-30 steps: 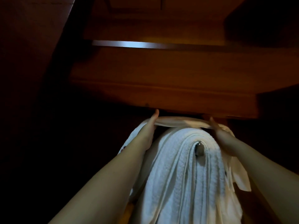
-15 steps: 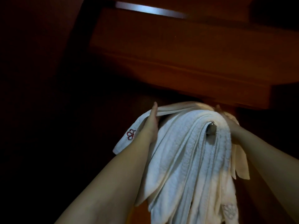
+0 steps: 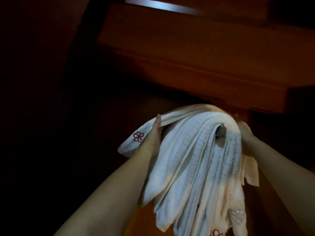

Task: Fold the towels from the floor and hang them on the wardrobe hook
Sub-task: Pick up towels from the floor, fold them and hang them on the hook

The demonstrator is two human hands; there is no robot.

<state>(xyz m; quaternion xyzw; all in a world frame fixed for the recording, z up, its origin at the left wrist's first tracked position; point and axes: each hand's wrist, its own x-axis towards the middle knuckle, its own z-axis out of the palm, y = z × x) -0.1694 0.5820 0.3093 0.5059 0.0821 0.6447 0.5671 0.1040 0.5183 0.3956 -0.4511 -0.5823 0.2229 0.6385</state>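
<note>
Approach from below and front open between the two forearms, blocked ahead by the hanging towels (image 3: 192, 160), draped in many folds over the hook (image 3: 221, 131). Hook tip barely exposed between folds; little bare metal left for access. Overhead clearance limited by a wooden shelf (image 3: 196, 65) just above the top towel (image 3: 189, 110); narrow gap only. Left flank of the bundle occupied by the left hand (image 3: 154, 133), gripping the top towel's edge. Right flank occupied by the right hand (image 3: 245, 132), pressed against the bundle, close to the wardrobe panel (image 3: 276, 126). Far left dark; contents not discernible.
</note>
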